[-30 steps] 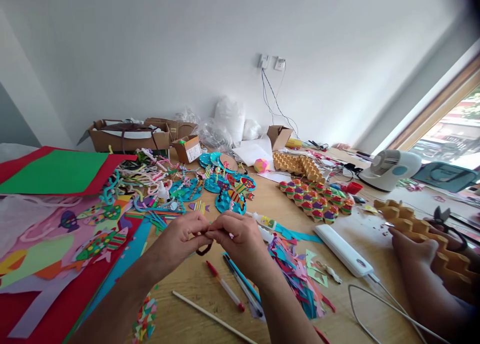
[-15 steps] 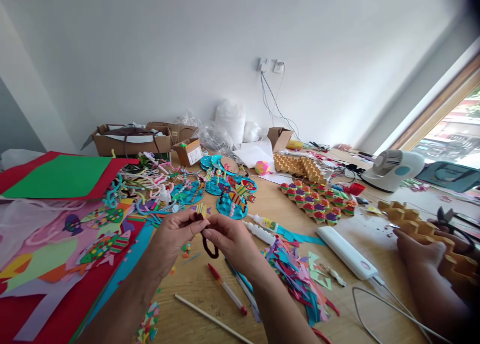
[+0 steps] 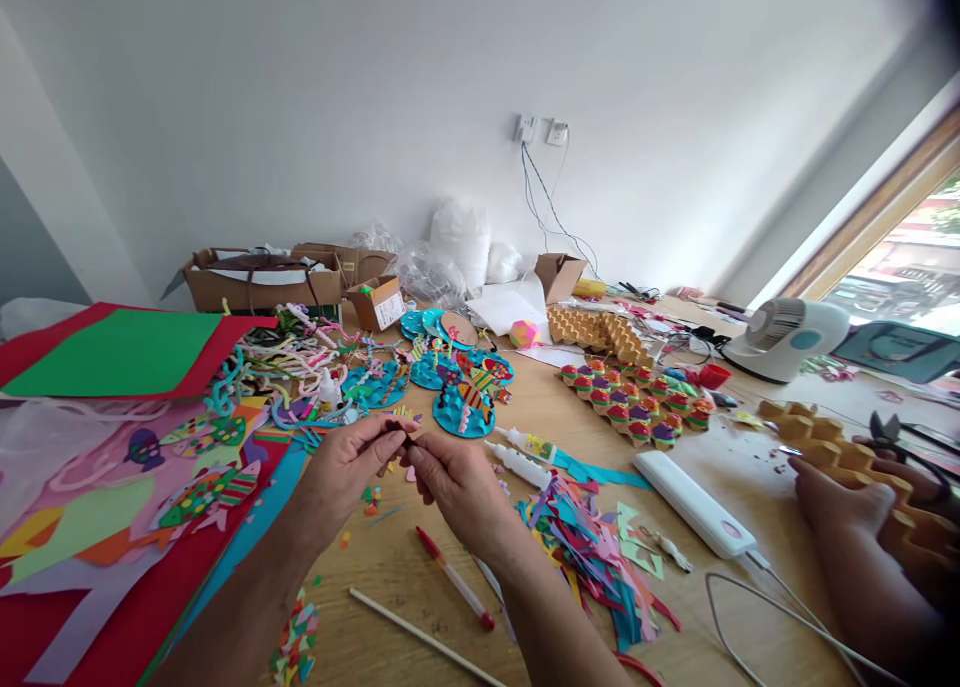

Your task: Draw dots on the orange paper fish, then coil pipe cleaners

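My left hand [image 3: 351, 475] and my right hand [image 3: 459, 485] meet above the middle of the table, both pinching a dark brown pipe cleaner [image 3: 408, 443]. Only a short bit of it shows between the fingertips; the rest is hidden by my fingers. Beyond my hands stand blue round bases [image 3: 465, 425] with patterned paper fish [image 3: 474, 395] on them. Below my right hand lies a red-capped pen [image 3: 456, 579], and a thin wooden stick [image 3: 424, 635] rests nearer to me. A white glue bottle [image 3: 521, 464] lies right of my hands.
At the right, another person's hand [image 3: 844, 497] holds an egg carton [image 3: 814, 432], with dark scissors [image 3: 889, 432] beside it. Paper strips [image 3: 592, 557], a white power bank [image 3: 694, 504] with a cable, and a painted egg tray [image 3: 630, 407] lie right. Coloured sheets [image 3: 112, 352] and pipe cleaners [image 3: 277, 367] cover the left.
The brown loop that hung below my fingers no longer shows. My right hand has turned, with its fingers curled in more. The other person's hand stays on the egg carton.
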